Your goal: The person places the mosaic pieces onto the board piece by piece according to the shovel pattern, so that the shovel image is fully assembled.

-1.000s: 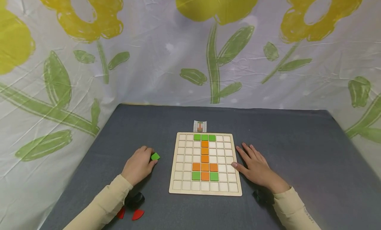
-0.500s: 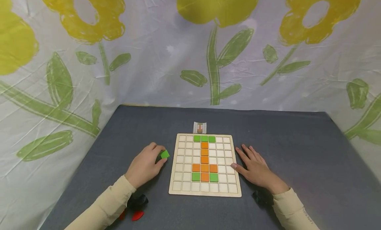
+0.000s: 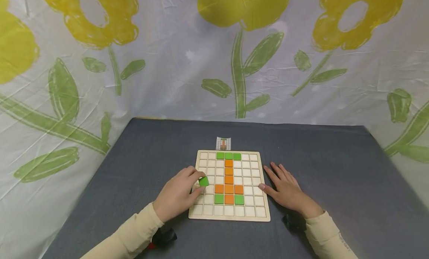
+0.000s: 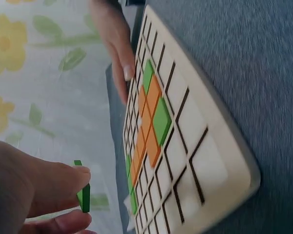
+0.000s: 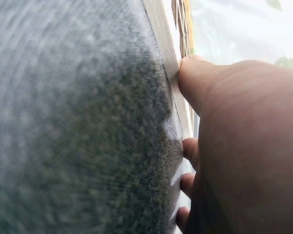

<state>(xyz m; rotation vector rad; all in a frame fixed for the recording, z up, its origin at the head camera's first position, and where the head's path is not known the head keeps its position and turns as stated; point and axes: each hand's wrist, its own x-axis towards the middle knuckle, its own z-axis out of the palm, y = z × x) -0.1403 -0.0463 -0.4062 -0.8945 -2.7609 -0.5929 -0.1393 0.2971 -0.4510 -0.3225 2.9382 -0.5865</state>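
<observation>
My left hand pinches a green square tile between thumb and fingers, above the left part of the wooden grid board. In the left wrist view the thin green tile is held apart from the board. Orange tiles form a column with a wider row near its lower end. Green tiles sit across the top row and on both sides of the column's foot. My right hand lies with fingers spread at the board's right edge, its thumb touching the rim.
A small printed card showing a grid pattern lies just beyond the board's far edge. A red piece is partly hidden by the left forearm. Dark cloth covers the table, and a flowered curtain hangs behind.
My left hand has carried the green tile rightward, from the cloth beside the board to above its left columns. The right hand stays at the right edge.
</observation>
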